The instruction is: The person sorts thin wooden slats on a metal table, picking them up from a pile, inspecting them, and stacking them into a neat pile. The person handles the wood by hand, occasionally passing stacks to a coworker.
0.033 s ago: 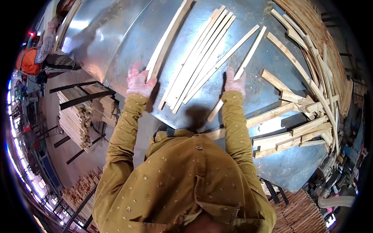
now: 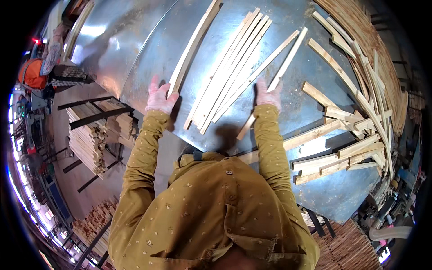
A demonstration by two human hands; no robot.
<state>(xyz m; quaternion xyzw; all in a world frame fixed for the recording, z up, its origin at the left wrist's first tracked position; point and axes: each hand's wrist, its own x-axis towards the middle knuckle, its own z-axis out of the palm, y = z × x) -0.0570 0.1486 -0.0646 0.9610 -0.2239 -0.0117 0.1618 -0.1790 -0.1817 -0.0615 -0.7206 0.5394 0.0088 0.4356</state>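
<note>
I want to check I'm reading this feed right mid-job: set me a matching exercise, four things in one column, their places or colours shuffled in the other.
Column one
1. Left hand
2. Right hand
3. Bunch of pale strips
4. Co-worker's vest

Column two
A. Lying between the two hands on the metal table
B. Orange
C. At the near end of a long, thick strip
D. Over a thin strip that shows on both sides of it

Pairs: 1-C, 2-D, 3-A, 4-B
</note>
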